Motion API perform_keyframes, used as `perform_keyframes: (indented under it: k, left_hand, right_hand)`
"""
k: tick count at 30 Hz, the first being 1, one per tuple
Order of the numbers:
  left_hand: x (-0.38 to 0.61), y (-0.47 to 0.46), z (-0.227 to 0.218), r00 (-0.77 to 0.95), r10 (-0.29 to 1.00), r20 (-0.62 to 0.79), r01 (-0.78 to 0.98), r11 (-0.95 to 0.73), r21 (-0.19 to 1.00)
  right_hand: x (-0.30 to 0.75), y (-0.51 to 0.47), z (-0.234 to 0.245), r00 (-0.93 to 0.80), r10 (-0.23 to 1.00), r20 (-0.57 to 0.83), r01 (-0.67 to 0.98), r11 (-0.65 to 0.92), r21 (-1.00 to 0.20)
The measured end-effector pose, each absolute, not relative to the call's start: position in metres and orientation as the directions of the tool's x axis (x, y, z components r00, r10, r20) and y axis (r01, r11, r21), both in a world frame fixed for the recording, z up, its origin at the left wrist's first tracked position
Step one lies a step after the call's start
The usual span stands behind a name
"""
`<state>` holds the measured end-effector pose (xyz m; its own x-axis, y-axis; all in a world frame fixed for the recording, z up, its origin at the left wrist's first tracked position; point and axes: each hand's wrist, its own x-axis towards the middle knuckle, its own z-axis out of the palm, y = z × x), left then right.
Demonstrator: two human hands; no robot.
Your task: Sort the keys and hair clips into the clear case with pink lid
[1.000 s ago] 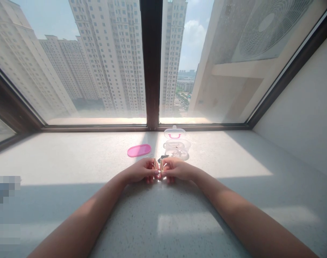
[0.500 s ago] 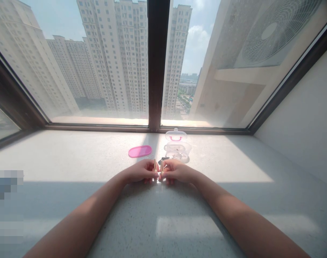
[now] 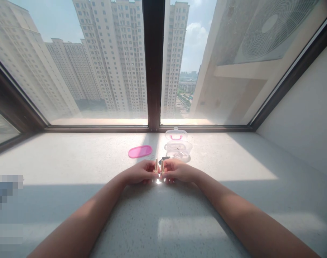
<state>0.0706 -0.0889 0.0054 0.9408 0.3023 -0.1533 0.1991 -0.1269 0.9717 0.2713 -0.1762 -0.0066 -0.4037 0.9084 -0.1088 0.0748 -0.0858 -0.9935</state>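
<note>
My left hand [image 3: 142, 172] is closed, pinching a slim gold-coloured piece [image 3: 156, 166] upright between thumb and fingers. Facing it, my right hand [image 3: 179, 170] pinches a similar slim gold-coloured piece [image 3: 162, 167]. The two pieces stand side by side with a narrow gap, and a bright glint shows below them. What kind of thing they are is too small to tell. Just beyond my fingertips lies a small dark object [image 3: 163, 159], partly covered by my right hand.
A pink oval tray or lid [image 3: 140, 151] lies beyond my left hand. Past my right hand, a clear plastic box [image 3: 179, 147] holds small things, its lid [image 3: 176, 135] with a pink handle raised near the window frame [image 3: 154, 89]. Everything rests on a pale speckled sill [image 3: 136, 225].
The left gold-coloured piece has shifted slightly right, closer to the other, and stands a little higher. Both hands keep their grip. The view has tilted slightly.
</note>
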Motion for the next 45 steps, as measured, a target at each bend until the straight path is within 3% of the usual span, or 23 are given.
perform_keyframes:
  k: [14, 45]
  left_hand:
    - [0.0727, -0.092, 0.0089, 0.931, 0.319, -0.176, 0.212, -0.081, 0.974]
    - [0.0731, -0.09, 0.0056, 0.93, 0.304, -0.206, 0.213, 0.009, 0.977]
  right_hand:
    - [0.2744, -0.173, -0.0135, -0.429, 0.9, -0.079, 0.065, -0.056, -0.996]
    - [0.272, -0.1731, -0.0053, -0.39, 0.909, -0.147, 0.037, -0.144, -0.989]
